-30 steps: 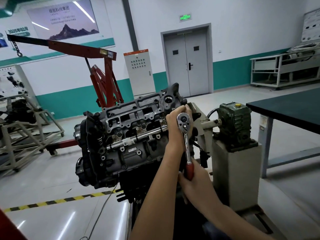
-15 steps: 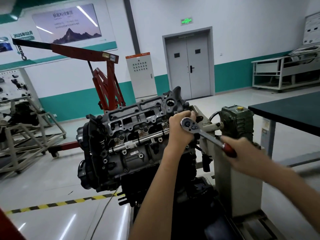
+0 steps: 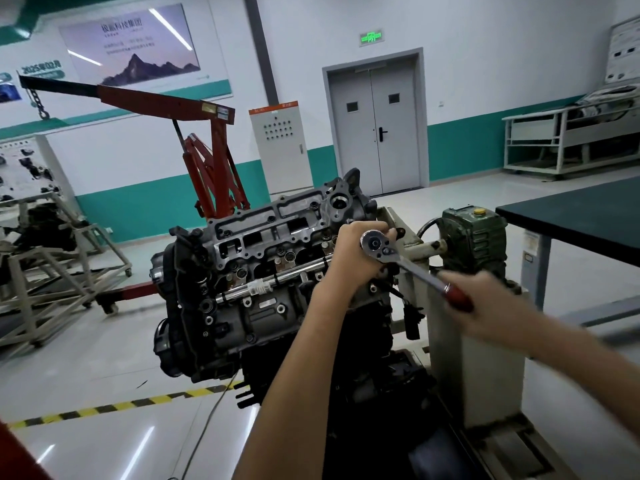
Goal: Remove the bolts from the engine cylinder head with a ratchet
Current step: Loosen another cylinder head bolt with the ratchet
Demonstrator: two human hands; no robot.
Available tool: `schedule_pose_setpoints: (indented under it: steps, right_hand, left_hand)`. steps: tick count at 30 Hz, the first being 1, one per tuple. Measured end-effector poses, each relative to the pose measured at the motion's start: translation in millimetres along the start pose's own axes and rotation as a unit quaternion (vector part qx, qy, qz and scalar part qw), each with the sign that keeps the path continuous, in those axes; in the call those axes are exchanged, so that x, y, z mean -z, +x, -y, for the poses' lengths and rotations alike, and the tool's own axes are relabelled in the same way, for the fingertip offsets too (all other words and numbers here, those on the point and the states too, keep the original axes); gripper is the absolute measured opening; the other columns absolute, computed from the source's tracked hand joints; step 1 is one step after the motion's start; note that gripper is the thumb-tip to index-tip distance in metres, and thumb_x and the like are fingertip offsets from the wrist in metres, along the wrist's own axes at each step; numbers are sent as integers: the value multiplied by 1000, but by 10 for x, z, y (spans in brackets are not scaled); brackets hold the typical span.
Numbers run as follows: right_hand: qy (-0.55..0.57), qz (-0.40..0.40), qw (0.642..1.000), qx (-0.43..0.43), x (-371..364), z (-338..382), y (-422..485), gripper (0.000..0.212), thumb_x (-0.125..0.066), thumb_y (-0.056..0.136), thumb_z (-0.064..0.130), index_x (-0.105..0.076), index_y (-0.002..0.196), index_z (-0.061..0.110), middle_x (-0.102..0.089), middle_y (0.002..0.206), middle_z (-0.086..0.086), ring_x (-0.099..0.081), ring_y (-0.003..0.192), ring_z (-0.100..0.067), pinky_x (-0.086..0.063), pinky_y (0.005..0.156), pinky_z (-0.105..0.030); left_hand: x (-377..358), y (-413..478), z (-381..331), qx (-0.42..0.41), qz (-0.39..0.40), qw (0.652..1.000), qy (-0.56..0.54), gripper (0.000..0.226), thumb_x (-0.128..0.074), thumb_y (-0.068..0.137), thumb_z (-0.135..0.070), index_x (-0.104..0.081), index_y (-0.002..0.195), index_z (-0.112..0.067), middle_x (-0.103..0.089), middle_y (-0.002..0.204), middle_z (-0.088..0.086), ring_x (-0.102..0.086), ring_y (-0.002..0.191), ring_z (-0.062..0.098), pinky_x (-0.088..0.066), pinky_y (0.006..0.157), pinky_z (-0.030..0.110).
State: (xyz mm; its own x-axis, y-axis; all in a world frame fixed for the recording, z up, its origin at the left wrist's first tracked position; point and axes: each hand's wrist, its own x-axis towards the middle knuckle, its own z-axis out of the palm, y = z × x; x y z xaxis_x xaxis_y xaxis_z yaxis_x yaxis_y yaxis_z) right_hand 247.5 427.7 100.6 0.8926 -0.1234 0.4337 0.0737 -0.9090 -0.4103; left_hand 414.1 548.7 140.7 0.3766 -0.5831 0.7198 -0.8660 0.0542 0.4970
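Note:
The grey engine cylinder head (image 3: 263, 237) sits tilted on a stand in the middle of the view, with several small bolts along its top face. A chrome ratchet (image 3: 401, 261) with a red handle is set against the head's right end. My left hand (image 3: 356, 258) wraps around the ratchet's round head and hides the socket and the bolt under it. My right hand (image 3: 485, 303) grips the red handle, which points down to the right.
The engine stand's beige column (image 3: 474, 358) and green gearbox (image 3: 474, 237) stand just right of the head. A dark workbench (image 3: 581, 209) is at the right, a red engine hoist (image 3: 214, 168) behind, and another engine frame (image 3: 45, 258) at the left.
The ratchet handle has swung from pointing straight down to pointing down-right, my right hand moving with it. My left hand stayed on the ratchet head. The view shifted slightly.

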Motion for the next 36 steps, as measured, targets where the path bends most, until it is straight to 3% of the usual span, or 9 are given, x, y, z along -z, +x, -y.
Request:
schedule_pose_setpoints:
  steps: [4, 7, 13, 15, 19, 22, 26, 30, 36]
  right_hand:
    - [-157, -29, 987, 35, 325, -149, 204, 20, -63, 80, 13, -57, 98, 20, -55, 60, 10, -55, 52, -2, -39, 50, -10]
    - [-19, -47, 998, -37, -133, -30, -6, 16, -64, 80, 9, -56, 94, 11, -61, 67, -4, -59, 55, -10, -52, 54, -24]
    - [337, -96, 929, -116, -1063, 688, -96, 28, -60, 82, 4, -43, 72, 25, -49, 45, 2, -44, 30, -9, -36, 34, -20]
    - [366, -71, 921, -114, -1093, 754, -88, 30, -57, 83, 4, -42, 72, 27, -51, 44, 3, -46, 29, -12, -36, 33, -20]
    - [156, -36, 984, -79, -565, 297, -103, 19, -59, 77, -1, -49, 76, 15, -53, 57, -1, -49, 46, -10, -47, 48, -34]
    - [-39, 6, 999, -12, 79, -57, 46, 20, -62, 81, 5, -53, 92, 19, -57, 65, 3, -55, 53, -5, -44, 48, -18]
    - [-160, -53, 985, 26, 291, -82, 150, 17, -63, 80, 13, -55, 96, 11, -43, 57, 16, -45, 50, 7, -29, 45, -7]
    - [63, -95, 989, -95, -418, 199, -151, 19, -63, 81, 6, -54, 97, 5, -54, 60, -2, -53, 48, -12, -42, 45, -17]
    - [386, -142, 899, -149, -1239, 890, -101, 22, -56, 82, 1, -50, 81, 22, -47, 53, -2, -43, 36, -8, -40, 38, -23]
  left_hand:
    - [31, -33, 3, 2, 0, 1000, -25, 45, -59, 92, -5, -41, 51, -12, -36, 50, -3, -32, 51, 11, -26, 51, 26]
    - [-80, -53, -24, 22, -78, 995, -57, 44, -56, 94, -6, -42, 53, -12, -36, 50, -5, -31, 48, 7, -26, 48, 26]
    - [-232, -16, -23, 67, -162, 981, -87, 37, -55, 91, -1, -40, 57, 4, -36, 53, 19, -34, 53, 12, -25, 49, 28]
    - [-211, -27, -4, 67, -152, 981, -98, 32, -54, 88, 5, -42, 58, 6, -37, 54, 10, -34, 52, 10, -26, 49, 27]
    - [-81, -48, 5, 32, -73, 994, -72, 43, -57, 92, -1, -41, 53, -5, -39, 52, 1, -35, 52, 9, -30, 50, 28]
    - [5, -8, -17, 1, -7, 1000, 2, 52, -62, 88, 0, -35, 51, -25, -35, 48, -13, -30, 49, 3, -27, 50, 21]
    - [5, -34, 2, 21, -28, 999, -26, 46, -60, 89, 0, -39, 51, -14, -35, 49, -6, -31, 51, 11, -25, 53, 26]
    - [-133, -41, -42, 32, -105, 994, -30, 49, -56, 93, -5, -35, 52, -21, -34, 48, -8, -29, 47, 6, -25, 48, 25]
    - [-184, -10, -22, 59, -125, 989, -46, 51, -57, 83, 6, -36, 51, -26, -36, 44, -14, -36, 42, 0, -25, 44, 12]
